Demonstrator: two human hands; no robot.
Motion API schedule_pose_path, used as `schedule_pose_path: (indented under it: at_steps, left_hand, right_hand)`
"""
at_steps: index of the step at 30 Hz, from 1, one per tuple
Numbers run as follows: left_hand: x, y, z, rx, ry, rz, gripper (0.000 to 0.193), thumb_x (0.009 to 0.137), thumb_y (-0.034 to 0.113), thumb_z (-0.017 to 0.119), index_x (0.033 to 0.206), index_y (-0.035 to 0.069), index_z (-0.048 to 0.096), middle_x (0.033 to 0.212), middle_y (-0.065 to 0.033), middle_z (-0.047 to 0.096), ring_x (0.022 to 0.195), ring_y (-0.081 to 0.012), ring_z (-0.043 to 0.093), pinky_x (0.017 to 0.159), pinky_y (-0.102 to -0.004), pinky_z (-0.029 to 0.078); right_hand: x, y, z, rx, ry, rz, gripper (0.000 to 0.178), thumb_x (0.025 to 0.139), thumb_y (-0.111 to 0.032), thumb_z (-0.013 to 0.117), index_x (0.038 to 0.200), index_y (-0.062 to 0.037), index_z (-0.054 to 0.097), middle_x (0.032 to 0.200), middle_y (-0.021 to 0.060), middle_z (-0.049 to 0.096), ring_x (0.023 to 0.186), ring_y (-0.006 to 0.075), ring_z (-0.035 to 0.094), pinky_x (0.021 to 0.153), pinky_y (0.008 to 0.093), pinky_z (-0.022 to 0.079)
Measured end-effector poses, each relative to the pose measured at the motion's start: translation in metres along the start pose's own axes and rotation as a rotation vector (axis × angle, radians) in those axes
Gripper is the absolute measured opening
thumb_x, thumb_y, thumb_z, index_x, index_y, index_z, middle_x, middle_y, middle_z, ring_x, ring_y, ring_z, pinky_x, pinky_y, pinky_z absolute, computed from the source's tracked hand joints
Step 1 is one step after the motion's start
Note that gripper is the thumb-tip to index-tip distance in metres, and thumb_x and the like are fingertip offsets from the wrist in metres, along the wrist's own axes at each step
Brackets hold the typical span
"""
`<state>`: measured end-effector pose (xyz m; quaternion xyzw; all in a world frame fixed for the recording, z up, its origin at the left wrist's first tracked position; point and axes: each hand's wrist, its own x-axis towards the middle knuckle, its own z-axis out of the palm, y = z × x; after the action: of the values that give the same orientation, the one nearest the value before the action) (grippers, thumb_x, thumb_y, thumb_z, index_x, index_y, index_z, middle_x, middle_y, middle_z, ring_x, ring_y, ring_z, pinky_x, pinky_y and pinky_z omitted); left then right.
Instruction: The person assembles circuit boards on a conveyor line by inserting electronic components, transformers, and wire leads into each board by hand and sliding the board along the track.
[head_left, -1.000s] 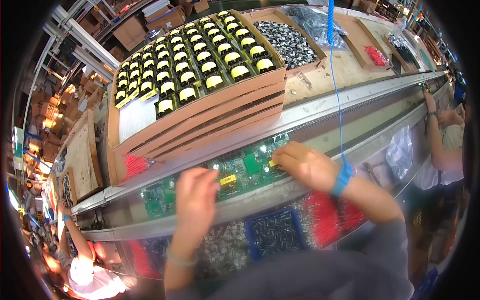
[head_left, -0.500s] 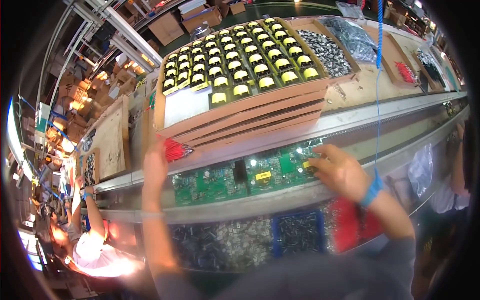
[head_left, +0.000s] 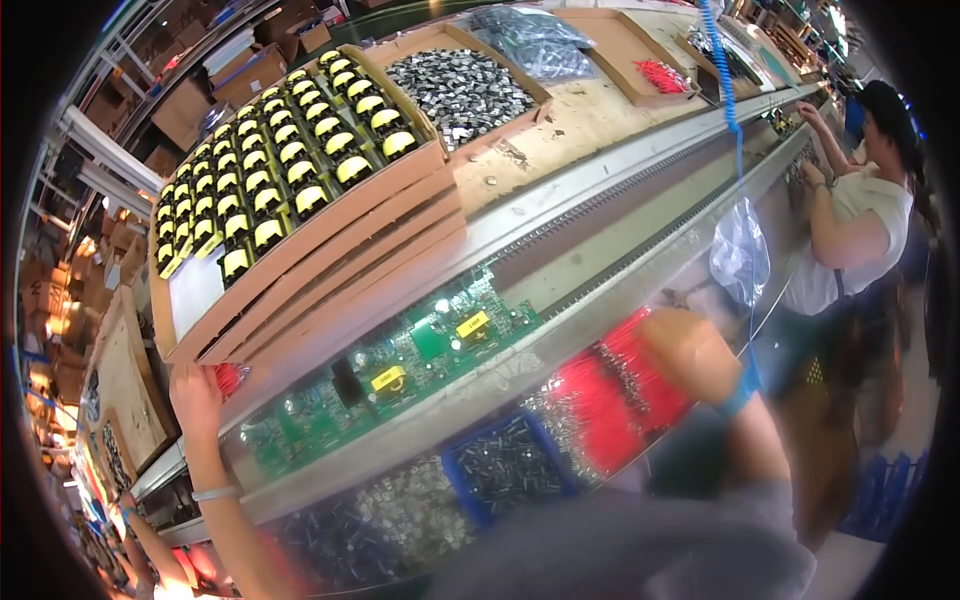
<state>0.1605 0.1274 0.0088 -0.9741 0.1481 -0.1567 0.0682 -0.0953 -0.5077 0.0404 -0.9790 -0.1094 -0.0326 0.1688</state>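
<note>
My left hand (head_left: 195,395) is beside the lower left corner of the stacked cartons. Its fingers close around a small bunch of red wire leads (head_left: 230,378), whose ends stick out to the right. My right hand (head_left: 690,345) is over a pile of red leads (head_left: 605,405) on the near side of the rail, with its fingers blurred and partly hidden. Between the hands, green circuit boards (head_left: 320,415) lie along the conveyor track, carrying a black block and yellow box-shaped components (head_left: 388,379).
Stacked cartons (head_left: 350,230) hold rows of yellow-topped black parts. Behind stands a box of small metal parts (head_left: 460,95). A blue tray (head_left: 505,465) of dark pieces is near my body. A blue coiled cord (head_left: 722,70) hangs at right; a co-worker (head_left: 850,215) works beyond it.
My right hand has left the circuit board and moved down to the pile of red leads. My left hand stays with its bunch of leads. The view has turned right, showing a co-worker.
</note>
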Motion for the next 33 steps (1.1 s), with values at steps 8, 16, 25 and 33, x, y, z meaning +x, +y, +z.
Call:
schedule_pose_path:
  at_steps: [8,16,25,33]
  left_hand:
    - [0.013,0.023,-0.02,-0.111,0.007,0.04,0.018,0.083,0.003,0.068,0.098,-0.007,0.065,0.092,-0.027,0.066,0.089,-0.0466,0.064,0.079,-0.0535,0.051]
    - [0.007,-0.017,-0.005,-0.204,0.031,-0.092,0.025,0.091,-0.002,0.062,0.116,-0.004,0.063,0.1,-0.024,0.07,0.09,-0.0394,0.07,0.075,-0.043,0.055]
    - [-0.048,0.042,-0.05,-1.775,0.402,-0.495,0.029,0.105,0.01,0.055,0.133,0.002,0.053,0.097,-0.0024,0.054,0.085,-0.009,0.05,0.077,-0.0235,0.042]
    - [-0.084,0.198,-0.124,-2.099,-0.074,-0.549,0.015,0.103,0.011,0.057,0.116,0.003,0.054,0.091,-0.0056,0.056,0.082,-0.0163,0.053,0.076,-0.0295,0.046]
  right_hand:
    - [-0.006,-0.006,0.014,-0.319,-0.057,-0.162,0.025,0.076,-0.01,0.063,0.099,-0.0031,0.062,0.087,0.0108,0.061,0.084,0.0282,0.064,0.073,0.0395,0.053]
    - [-0.002,-0.052,0.008,-0.12,-0.216,-0.478,0.009,0.079,-0.016,0.061,0.086,-0.0097,0.06,0.084,0.0041,0.059,0.083,0.0205,0.064,0.073,0.034,0.05]
    - [0.002,-0.044,0.017,0.129,-0.321,-0.433,0.012,0.082,-0.014,0.059,0.088,-0.0052,0.062,0.092,0.0087,0.06,0.088,0.0254,0.064,0.078,0.0374,0.054]
    - [0.014,-0.042,0.006,0.223,-0.24,-0.362,0.026,0.083,-0.007,0.056,0.107,0.0018,0.058,0.104,0.0169,0.058,0.096,0.0318,0.062,0.082,0.0403,0.054]
